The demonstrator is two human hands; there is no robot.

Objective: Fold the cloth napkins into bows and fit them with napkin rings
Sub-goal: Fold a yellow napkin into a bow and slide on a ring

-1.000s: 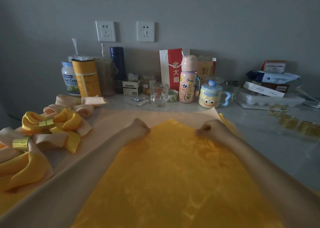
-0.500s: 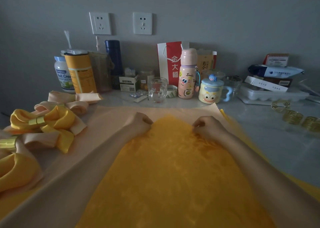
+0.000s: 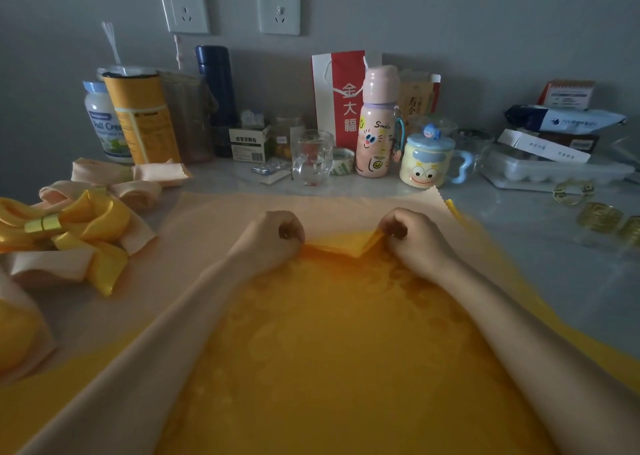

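- Two hands work the far edge: left hand (image 3: pixel 277 236) & right hand (image 3: pixel 412 236) each pinch the hem of the yellow napkin (image 3: pixel 346 350), fingers curled tight, edge lifted a bit, prob. to start a fold.
- Yellow napkin lies flat mid-table on a beige napkin (image 3: pixel 214 233), likely layered so both colours show in the bow.
- Finished bows (image 3: pixel 79 226) sit by the table's (image 3: pixel 536 247) left edge; napkin rings (image 3: pixel 599 215) wait near the right edge, handy for later.
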